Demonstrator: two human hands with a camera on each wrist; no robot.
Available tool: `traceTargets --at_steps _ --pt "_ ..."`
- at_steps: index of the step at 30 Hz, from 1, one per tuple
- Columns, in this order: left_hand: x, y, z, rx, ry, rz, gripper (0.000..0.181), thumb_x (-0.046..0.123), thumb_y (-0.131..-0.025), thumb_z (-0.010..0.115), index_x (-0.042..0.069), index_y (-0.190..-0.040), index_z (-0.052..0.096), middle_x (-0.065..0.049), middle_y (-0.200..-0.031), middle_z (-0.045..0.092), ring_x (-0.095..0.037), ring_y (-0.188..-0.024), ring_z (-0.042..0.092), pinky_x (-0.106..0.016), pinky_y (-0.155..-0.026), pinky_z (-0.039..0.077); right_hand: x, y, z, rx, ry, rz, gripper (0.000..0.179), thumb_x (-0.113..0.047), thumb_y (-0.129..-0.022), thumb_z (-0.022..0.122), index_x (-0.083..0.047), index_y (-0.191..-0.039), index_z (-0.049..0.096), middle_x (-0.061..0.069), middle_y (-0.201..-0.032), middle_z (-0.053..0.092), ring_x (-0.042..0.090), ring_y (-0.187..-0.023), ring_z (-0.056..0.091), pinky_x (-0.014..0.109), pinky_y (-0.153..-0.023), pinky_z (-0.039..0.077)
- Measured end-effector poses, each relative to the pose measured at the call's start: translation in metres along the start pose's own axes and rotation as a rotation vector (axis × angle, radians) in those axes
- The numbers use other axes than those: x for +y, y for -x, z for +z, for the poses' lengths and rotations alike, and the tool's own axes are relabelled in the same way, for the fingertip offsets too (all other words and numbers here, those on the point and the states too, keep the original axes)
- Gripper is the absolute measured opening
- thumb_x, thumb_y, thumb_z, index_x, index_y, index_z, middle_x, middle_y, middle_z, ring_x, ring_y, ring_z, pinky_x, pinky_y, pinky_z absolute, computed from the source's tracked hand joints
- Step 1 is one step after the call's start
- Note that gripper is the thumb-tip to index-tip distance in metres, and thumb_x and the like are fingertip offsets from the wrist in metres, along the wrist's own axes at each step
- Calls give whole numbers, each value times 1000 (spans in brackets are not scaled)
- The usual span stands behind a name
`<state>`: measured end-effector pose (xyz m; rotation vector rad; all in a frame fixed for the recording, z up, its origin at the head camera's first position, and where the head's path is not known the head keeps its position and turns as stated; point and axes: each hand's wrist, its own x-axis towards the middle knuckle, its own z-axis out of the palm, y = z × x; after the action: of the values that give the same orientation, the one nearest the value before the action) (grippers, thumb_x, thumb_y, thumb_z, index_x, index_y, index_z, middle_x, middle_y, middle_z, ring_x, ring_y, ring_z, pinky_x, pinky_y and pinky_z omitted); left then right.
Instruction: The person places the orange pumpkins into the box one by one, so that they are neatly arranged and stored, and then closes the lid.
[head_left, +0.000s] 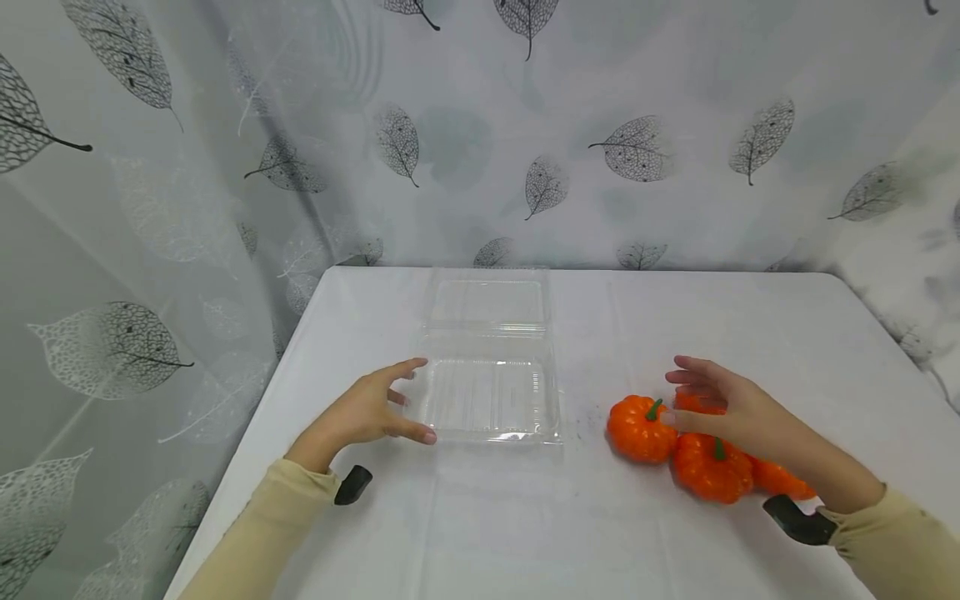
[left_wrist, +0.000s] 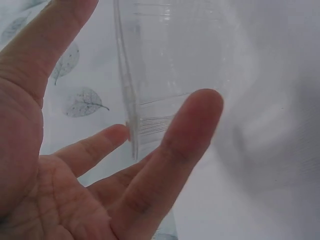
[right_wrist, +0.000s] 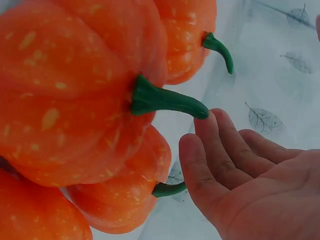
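A clear plastic clamshell container (head_left: pixel 483 398) lies with its lid folded back, away from me. Beside its left edge is my left hand (head_left: pixel 363 410), thumb and fingers spread apart. In the left wrist view the container's rim (left_wrist: pixel 131 107) passes close to the fingers; whether one touches it I cannot tell. My right hand (head_left: pixel 716 406) hovers over a group of small orange pumpkins with green stems, its fingers loosely bent and holding nothing. Its fingertips are near a pumpkin's stem (right_wrist: pixel 167 101) in the right wrist view. A pumpkin (head_left: pixel 637 429) sits left of that hand, another pumpkin (head_left: pixel 712 471) just below it.
A white cloth covers the table (head_left: pixel 570 517). Behind it hangs a pale curtain (head_left: pixel 465 142) printed with leaves, which continues along the left side. More pumpkins are partly hidden under my right hand and forearm. A black band part (head_left: pixel 798 518) shows at the right wrist.
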<state>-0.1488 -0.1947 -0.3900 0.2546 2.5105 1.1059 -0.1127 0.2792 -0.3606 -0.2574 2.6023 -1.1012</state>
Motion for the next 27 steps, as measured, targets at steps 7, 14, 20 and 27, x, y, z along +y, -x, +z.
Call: traceTargets --at_steps 7,14,20,27 --pt "-5 2 3 43 47 -6 111 35 -59 100 19 -153 43 -14 -147 50 -33 -121 59 -34 -68 59 -1 3 11 -21 76 13 101 -46 -83 83 3 -153 29 23 -148 46 46 -133 46 62 -104 40" --pt "-7 4 5 66 61 -15 108 33 -58 101 16 -149 46 -12 -145 52 -32 -117 60 -34 -65 59 -5 4 21 1 191 -11 105 -51 -75 88 7 -148 38 24 -144 51 44 -128 51 60 -101 45" --pt "-8 5 5 68 92 -6 105 31 -59 100 15 -148 47 -11 -146 50 -30 -114 61 -34 -65 59 -7 2 31 7 309 16 103 -50 -70 90 6 -144 45 21 -129 59 38 -114 57 59 -94 49" --pt "-8 5 5 67 115 -3 105 30 -59 101 15 -148 46 -11 -146 50 -29 -113 61 -35 -65 58 -8 1 40 49 439 -8 96 -43 -66 95 7 -136 52 13 -116 64 30 -100 60 56 -87 52"
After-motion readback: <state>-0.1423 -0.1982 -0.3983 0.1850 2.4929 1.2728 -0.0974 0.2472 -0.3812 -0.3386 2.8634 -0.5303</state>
